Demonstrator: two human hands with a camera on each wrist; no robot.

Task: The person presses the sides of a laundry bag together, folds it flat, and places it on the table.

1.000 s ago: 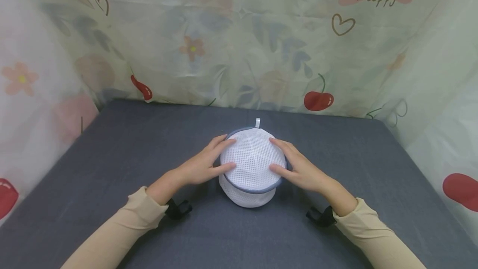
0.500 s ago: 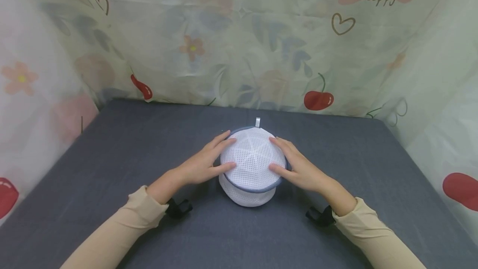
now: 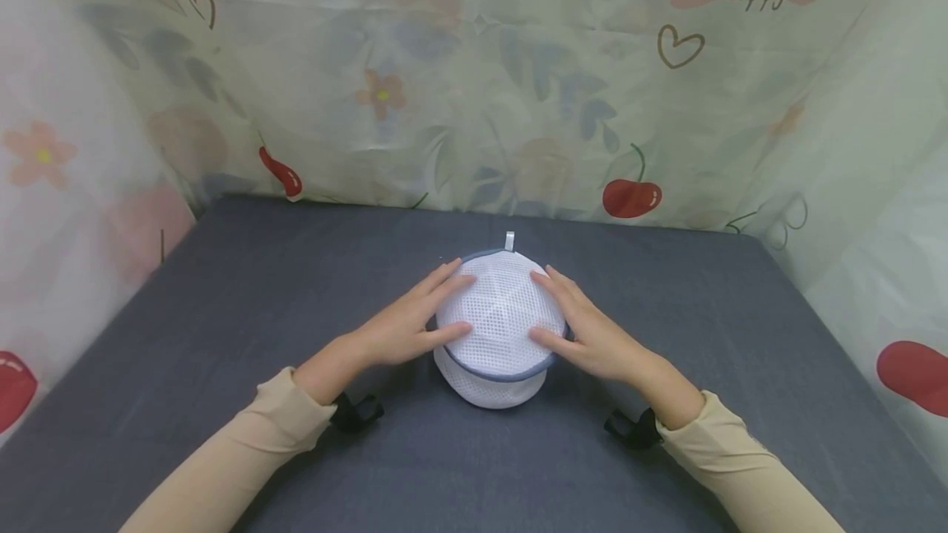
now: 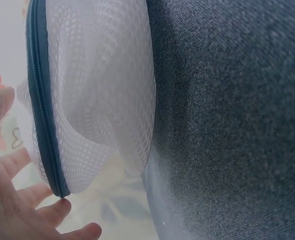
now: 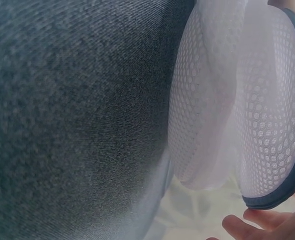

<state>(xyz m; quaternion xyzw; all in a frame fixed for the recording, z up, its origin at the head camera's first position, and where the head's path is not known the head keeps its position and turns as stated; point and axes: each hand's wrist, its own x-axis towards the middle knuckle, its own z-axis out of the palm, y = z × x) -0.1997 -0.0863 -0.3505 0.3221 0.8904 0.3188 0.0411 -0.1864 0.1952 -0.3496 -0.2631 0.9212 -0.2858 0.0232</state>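
A white mesh laundry bag [image 3: 499,315] with a blue-grey zipper band [image 3: 498,377] stands on the dark table, its rounded top facing up. A small white tab [image 3: 509,240] sticks up at its far edge. My left hand [image 3: 403,323] lies along the bag's left side, thumb and index fingertips on the mesh top. On the opposite side my right hand [image 3: 592,331] mirrors it, fingers spread. The left wrist view shows the fingers [image 4: 55,212] extended around the zipper band, and the mesh below sags in folds. Right fingertips [image 5: 237,227] reach the band's edge in the right wrist view.
Dark grey cloth covers the table [image 3: 296,270]. A patterned curtain [image 3: 474,105] with cherries, hearts and flowers hangs behind it and at both sides. Black straps [image 3: 358,415] sit at the wrists below beige sleeves [image 3: 237,442].
Both hands have shifted slightly inward over the mesh laundry bag, the thumbs a little closer together. The bag stays in nearly the same place.
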